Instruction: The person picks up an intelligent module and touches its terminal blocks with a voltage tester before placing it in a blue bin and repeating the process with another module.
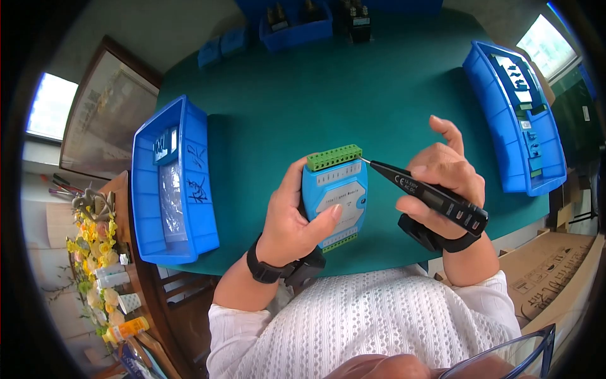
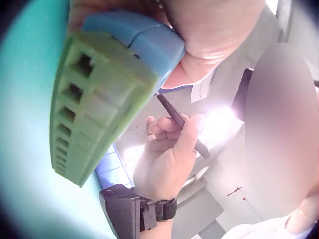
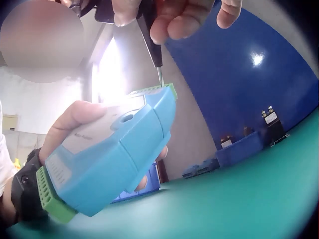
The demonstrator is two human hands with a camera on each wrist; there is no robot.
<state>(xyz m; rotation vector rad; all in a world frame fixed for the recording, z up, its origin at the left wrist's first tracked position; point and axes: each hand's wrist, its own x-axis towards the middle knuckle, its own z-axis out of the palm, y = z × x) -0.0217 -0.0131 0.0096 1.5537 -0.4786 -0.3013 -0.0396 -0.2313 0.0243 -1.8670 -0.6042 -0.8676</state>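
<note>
My left hand (image 1: 281, 224) grips a light-blue electronic module (image 1: 341, 197) labelled "Intelligent Module", its thumb lying across the face. A green screw terminal block (image 1: 334, 158) runs along the module's far end, and another green block (image 1: 339, 243) lines the near end. In my right hand (image 1: 445, 170), a black voltage tester pen (image 1: 435, 198) is held between thumb and fingers, one finger raised off it. Its thin metal tip (image 3: 160, 77) is right at the end of the far terminal block. The left wrist view has the block's row of square openings (image 2: 69, 113) up close.
A blue bin (image 1: 201, 215) with a blue module and a clear bag stands left on the green table (image 1: 265, 107). Another blue bin (image 1: 495, 136) at right holds small parts. At the back are a smaller bin (image 1: 297, 39) and a black component (image 1: 360, 28).
</note>
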